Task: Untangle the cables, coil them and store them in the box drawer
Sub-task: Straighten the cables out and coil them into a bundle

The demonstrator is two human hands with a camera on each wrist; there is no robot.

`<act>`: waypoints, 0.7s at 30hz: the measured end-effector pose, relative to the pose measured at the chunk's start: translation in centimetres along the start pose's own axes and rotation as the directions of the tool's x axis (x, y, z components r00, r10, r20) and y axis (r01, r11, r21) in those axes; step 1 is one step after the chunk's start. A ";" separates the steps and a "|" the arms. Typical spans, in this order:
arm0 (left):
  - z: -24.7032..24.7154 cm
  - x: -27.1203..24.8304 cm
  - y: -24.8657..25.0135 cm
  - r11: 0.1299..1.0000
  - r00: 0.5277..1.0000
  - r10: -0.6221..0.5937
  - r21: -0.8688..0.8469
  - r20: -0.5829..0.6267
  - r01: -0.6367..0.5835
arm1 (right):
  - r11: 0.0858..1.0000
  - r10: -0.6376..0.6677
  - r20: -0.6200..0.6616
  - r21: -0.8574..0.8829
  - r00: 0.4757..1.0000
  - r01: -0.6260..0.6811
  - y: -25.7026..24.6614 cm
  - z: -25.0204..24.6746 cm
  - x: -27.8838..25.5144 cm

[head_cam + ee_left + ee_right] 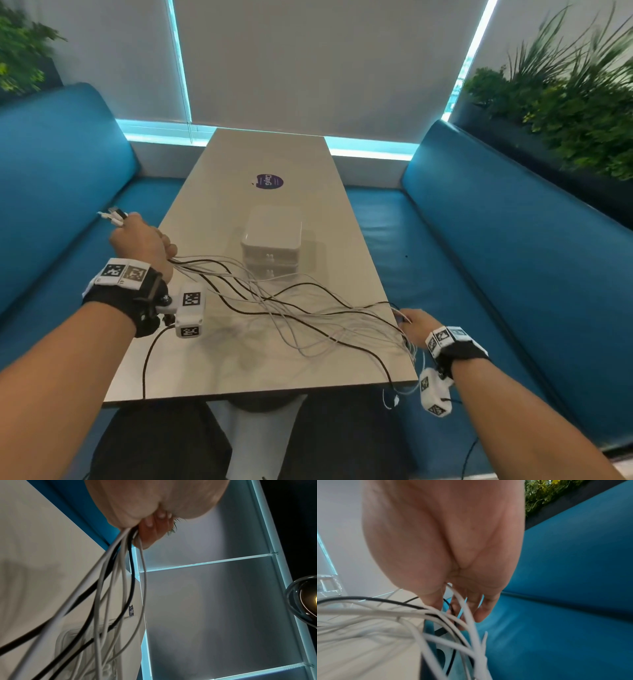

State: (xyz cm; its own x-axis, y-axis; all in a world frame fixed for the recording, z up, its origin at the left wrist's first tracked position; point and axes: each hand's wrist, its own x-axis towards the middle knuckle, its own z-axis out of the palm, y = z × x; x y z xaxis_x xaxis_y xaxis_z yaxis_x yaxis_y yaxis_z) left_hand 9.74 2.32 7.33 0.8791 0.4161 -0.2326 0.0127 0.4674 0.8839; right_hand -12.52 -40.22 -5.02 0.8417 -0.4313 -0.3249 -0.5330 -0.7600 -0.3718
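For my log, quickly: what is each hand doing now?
Left hand: closed, gripping the cables.
Right hand: fingers in the cables; grip cannot be told.

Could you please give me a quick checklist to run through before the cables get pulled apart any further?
1. Left hand grips one end of the cables: ok.
2. Right hand holds the other end at the table edge: ok.
3. Strands separated: not ok, black and white ones cross mid-span.
4. Cables clear of the drawer box: cannot tell.
5. Box drawers open for storing: not ok, both look closed.
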 end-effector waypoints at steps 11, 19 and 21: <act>-0.3 -0.1 -0.8 1.000 1.000 -0.013 0.004 0.005 0.013 | 0.908 0.342 0.044 -0.271 0.939 -0.318 3.6 -0.6 -1.7; 1.1 -1.2 -0.9 0.999 0.998 -0.033 0.020 0.050 0.032 | 0.994 0.096 0.099 -0.056 0.991 -0.091 1.2 -3.4 -1.1; 1.6 -2.0 -0.8 1.000 0.997 -0.027 0.004 0.070 0.027 | 0.998 0.053 0.061 -0.038 0.997 -0.050 -0.1 -3.9 -1.2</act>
State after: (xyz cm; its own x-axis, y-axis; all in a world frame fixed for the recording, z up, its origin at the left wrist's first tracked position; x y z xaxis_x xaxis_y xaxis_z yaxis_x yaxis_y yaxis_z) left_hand 8.78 -0.10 7.76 0.9097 0.3475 -0.2275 0.0383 0.4752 0.8791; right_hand -13.11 -41.49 -1.19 0.8057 -0.4402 -0.3965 -0.5709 -0.7555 -0.3214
